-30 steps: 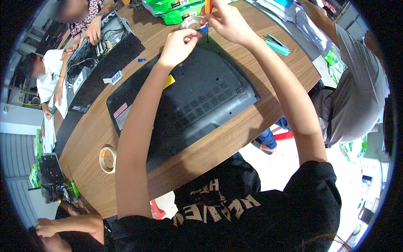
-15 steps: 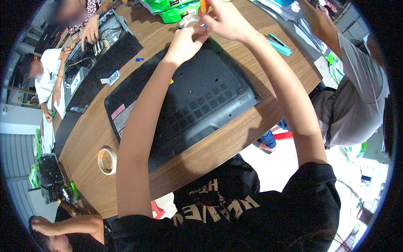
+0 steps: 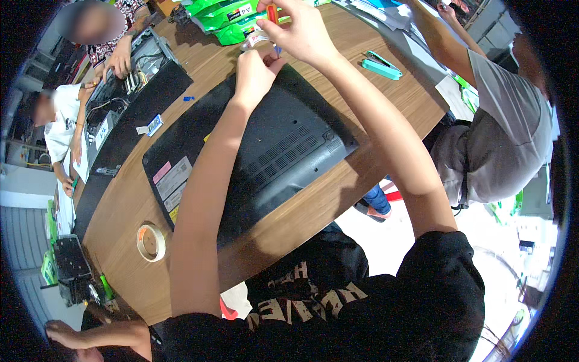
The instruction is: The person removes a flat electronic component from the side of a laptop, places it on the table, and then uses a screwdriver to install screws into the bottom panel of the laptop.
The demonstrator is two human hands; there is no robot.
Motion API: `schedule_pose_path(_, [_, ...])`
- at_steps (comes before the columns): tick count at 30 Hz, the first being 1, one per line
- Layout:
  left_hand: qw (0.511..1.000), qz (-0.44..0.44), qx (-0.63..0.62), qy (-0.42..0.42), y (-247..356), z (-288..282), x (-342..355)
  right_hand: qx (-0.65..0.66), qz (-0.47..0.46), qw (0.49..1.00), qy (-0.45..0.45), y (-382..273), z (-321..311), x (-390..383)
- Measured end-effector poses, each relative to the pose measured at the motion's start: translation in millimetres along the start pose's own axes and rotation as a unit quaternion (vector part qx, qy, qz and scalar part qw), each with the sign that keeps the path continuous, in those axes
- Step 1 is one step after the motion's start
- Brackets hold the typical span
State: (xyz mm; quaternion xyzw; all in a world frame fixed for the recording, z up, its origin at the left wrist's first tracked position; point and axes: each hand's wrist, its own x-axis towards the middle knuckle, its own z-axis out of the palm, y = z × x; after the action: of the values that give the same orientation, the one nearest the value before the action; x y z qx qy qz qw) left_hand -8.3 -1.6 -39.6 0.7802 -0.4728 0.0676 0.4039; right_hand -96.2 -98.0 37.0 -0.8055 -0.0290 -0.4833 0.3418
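Observation:
A black laptop (image 3: 301, 114) lies upside down on the wooden table, its vented underside facing up. Over its far edge, my right hand (image 3: 301, 35) is closed round the orange handle of a screwdriver (image 3: 272, 13), held upright. Just below and left of it, my left hand (image 3: 256, 73) has its fingers pinched together by the screwdriver's lower end. A bit of blue shows at those fingertips; what they grip is too small to make out. Right behind the left hand stands a roll of tape (image 3: 256, 38), partly hidden.
A second tape roll (image 3: 150, 242) lies left of my left forearm. A turquoise stapler (image 3: 382, 67) is at the right, green paper packs (image 3: 226, 21) at the back. Left are a small box (image 3: 155, 125) and an open computer case (image 3: 172, 75) with another person's hands on it. Someone stands at right.
The whole view has shifted, so table and laptop appear slightly left and, in part, lower. Both hands keep their places at the laptop's far edge, the right still holding the screwdriver.

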Motion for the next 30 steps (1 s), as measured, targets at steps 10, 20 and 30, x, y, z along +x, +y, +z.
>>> schedule_pose_path(10, [0.976,0.042,-0.199,-0.083,-6.7,-18.2,4.5,0.002,-0.015,0.995,-0.101,1.7,-16.9,7.1])
schedule_pose_path(20, [0.996,0.043,-0.074,-0.041,-1.1,-23.3,10.4,-0.018,0.041,0.996,-0.081,-1.8,-18.3,11.7])
schedule_pose_path(30, [0.972,0.083,-0.209,-0.07,-10.2,-21.4,12.5,-0.115,0.03,0.98,-0.158,-0.8,-25.5,15.9])
